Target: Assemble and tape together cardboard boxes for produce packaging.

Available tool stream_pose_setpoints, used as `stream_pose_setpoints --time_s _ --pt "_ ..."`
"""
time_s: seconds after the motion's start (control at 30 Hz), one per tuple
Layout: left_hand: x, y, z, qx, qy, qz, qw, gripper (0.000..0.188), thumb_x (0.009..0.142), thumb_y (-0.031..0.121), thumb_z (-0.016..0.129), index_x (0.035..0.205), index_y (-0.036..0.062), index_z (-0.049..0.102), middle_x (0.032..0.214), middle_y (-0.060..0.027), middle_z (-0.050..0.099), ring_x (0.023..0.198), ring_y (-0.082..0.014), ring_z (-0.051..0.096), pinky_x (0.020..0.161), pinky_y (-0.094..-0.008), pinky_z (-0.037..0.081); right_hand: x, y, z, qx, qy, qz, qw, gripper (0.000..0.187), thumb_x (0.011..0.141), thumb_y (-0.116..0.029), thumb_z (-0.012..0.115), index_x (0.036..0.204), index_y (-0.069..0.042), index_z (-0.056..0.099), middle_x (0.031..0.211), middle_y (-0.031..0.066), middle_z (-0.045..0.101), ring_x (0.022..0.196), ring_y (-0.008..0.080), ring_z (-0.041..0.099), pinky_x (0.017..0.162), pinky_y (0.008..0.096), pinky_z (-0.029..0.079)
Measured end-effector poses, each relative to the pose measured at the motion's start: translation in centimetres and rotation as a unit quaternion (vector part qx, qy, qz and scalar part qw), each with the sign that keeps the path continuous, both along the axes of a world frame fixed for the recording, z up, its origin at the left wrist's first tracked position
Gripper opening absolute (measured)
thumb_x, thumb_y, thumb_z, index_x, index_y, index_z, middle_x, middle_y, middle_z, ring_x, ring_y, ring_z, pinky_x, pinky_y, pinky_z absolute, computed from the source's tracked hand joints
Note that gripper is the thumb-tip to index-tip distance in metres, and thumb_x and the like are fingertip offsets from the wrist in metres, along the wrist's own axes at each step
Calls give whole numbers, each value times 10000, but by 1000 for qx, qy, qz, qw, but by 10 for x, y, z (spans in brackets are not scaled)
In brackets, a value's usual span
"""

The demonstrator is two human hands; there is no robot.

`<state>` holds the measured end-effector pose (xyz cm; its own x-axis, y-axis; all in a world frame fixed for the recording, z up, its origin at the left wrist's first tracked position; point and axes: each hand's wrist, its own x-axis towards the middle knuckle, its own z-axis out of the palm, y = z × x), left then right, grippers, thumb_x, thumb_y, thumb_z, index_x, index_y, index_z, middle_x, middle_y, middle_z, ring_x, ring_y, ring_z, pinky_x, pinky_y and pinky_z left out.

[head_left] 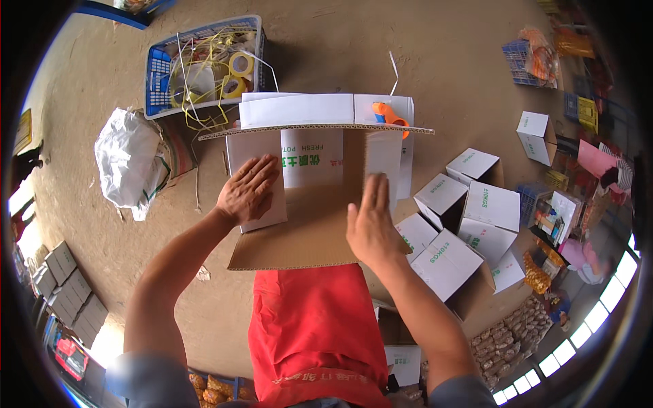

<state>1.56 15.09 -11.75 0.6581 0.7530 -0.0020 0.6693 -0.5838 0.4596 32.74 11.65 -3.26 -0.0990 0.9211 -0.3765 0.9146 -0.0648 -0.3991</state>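
In front of my red apron point(309, 316) is a cardboard box point(299, 248), white outside and brown inside, with its flaps folded out and green print on a white panel. My left hand point(248, 190) lies flat on the box's white left flap, fingers stretched out. My right hand point(374, 224) is at the right flap, its fingers extended and pointing away from me. Neither hand grips anything. Beyond the box's far edge an orange-handled tool point(390, 117) rests on a white surface; its exact kind cannot be made out.
A blue plastic crate point(158, 75) at the far left holds tape rolls point(241, 64) and tangled yellow strapping. Near it stands a white sack point(126, 160). Several white boxes point(445, 265) lie piled at the right. Flat grey-white cartons point(71, 299) are stacked at the left.
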Motion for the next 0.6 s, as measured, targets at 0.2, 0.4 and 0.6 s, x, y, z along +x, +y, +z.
stream_pose_setpoints --time_s 0.2,0.4,0.6 --pt "8 -2 4 8 29 -4 1000 525 873 188 641 1351 -20 576 1537 -183 502 1495 -309 411 1271 -454 276 7 58 -31 -7 70 150 986 356 966 -150 623 1268 37 631 1557 219 442 1467 353 416 1166 446 424" --pt "23 3 -4 -24 68 -8 997 541 881 134 601 1398 -21 562 1577 -190 458 1508 -291 392 1274 -459 272 71 55 -10 3 90 217 972 582 897 -139 730 1435 -57 523 1599 102 399 1451 290 444 1143 412 461" --pt "68 14 -20 9 -28 -112 993 615 942 149 573 1530 55 418 1635 -139 396 1523 -286 370 1276 -474 270 89 61 -38 -6 68 373 925 449 885 -143 740 1311 -46 636 1553 115 489 1502 255 383 1217 407 375"
